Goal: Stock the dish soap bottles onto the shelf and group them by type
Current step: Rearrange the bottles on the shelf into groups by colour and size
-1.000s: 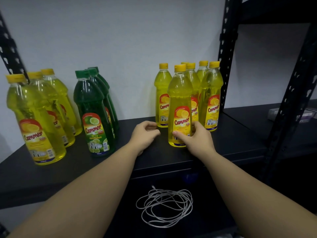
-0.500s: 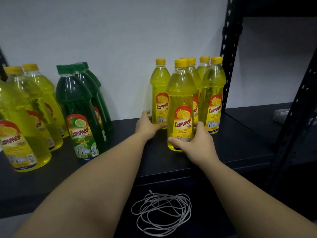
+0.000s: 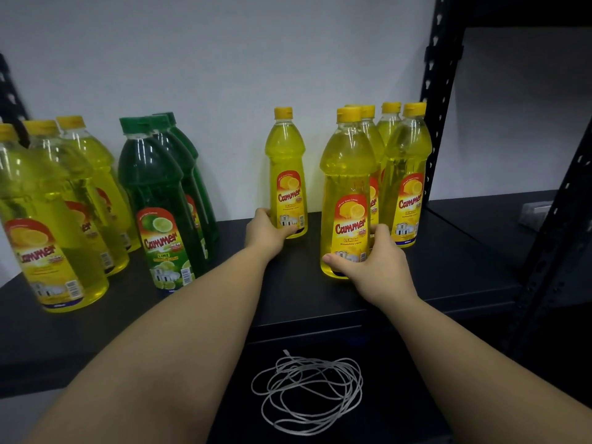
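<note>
Since half a second ago, your left hand (image 3: 267,230) has slid one small lemon bottle (image 3: 287,174) away from the cluster, so it now stands alone near the back wall, with a clear gap between it and the other small bottles. Your left grip is wrapped around the base of that bottle, fingers curled behind it. Your right hand (image 3: 374,267) keeps its grip on the front lemon bottle (image 3: 347,200), thumb across the lower label and fingers curled round the far side; that bottle stands upright near the front of the shelf (image 3: 448,277).

Just behind and to the right of the front bottle, four more small lemon bottles (image 3: 407,174) stand packed together against the black upright post (image 3: 439,100). To the left of the lone bottle, well apart from it, three green lime bottles (image 3: 157,200) stand in a row running back toward the wall. Further left, three large yellow bottles (image 3: 48,225) line up the same way, the nearest one cut off by the frame edge.

Below the shelf edge, between your forearms, a loose coil of pale cord (image 3: 307,392) lies on a lower dark surface. On the neighbouring shelf to the right, a small pale object (image 3: 538,213) is too blurred to identify.
</note>
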Available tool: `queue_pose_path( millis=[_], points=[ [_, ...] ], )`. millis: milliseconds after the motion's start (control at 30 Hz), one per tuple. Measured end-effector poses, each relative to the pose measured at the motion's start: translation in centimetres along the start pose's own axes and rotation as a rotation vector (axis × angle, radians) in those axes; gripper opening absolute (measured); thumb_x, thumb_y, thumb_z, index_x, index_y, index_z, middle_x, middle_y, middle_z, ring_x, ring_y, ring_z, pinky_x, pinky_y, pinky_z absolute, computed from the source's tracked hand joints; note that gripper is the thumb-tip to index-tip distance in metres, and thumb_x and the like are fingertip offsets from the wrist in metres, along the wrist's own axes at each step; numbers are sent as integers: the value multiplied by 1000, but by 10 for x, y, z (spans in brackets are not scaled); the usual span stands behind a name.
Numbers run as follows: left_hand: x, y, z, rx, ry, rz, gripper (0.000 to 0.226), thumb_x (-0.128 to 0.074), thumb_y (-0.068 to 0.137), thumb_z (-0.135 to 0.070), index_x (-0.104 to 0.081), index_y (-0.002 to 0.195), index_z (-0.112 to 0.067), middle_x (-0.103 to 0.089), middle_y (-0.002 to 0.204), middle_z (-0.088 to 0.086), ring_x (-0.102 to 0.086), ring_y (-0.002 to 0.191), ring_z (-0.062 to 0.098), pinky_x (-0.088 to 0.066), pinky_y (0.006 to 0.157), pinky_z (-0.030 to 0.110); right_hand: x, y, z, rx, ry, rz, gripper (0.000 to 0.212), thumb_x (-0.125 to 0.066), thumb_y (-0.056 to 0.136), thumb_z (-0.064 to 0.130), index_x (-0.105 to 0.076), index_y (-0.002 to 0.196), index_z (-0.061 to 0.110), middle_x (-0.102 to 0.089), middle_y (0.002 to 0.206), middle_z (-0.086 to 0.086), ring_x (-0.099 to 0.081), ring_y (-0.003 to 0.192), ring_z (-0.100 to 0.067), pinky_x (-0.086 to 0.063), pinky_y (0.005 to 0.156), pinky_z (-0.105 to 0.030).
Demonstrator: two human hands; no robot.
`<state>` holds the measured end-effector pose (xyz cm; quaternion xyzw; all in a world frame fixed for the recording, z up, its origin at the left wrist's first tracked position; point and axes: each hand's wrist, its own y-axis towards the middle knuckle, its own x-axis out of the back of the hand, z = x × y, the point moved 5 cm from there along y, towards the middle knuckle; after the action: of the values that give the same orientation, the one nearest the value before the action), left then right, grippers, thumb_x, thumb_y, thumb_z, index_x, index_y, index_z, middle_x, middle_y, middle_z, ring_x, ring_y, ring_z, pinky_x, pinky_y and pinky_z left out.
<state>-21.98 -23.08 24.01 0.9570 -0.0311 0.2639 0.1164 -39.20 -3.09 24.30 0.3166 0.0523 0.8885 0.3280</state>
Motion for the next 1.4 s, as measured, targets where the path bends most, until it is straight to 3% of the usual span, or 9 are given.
queue_pose_path(
  millis=[267,1067,1233,1400],
  points=[
    [9,4,4,27,-1,-109,56,-87,82,-32,-63,129,-15,-70,127,6,-67,117,27,-56,96,43,-2,0,-2,5,-7,-1,95,-87,60,71,-42,133,29,-63,122,6,-63,112,-18,-59,93,-48],
    [9,-2,1,38,-45,-69,62,-85,85,-28,-57,138,-13,-66,136,7,-64,124,26,-53,102,43,-2,0,0,13,-25,2,94,-87,66,67,-39,137,26,-60,126,5,-60,116,-18,-57,94,-44],
    [10,-4,-2,32,-17,-68,60,-84,86,-29,-57,138,-13,-66,137,7,-63,124,26,-52,101,42,-3,1,-1,9,-32,6,94,-87,66,67,-39,136,27,-59,128,4,-60,118,-20,-57,95,-48],
    [14,-11,-4,68,-8,-109,82,-86,83,-33,-45,150,-9,-59,145,11,-58,131,30,-49,104,43,-2,0,1,18,-29,2,91,-87,66,66,-40,133,27,-59,125,4,-60,115,-18,-57,94,-46]
  ],
)
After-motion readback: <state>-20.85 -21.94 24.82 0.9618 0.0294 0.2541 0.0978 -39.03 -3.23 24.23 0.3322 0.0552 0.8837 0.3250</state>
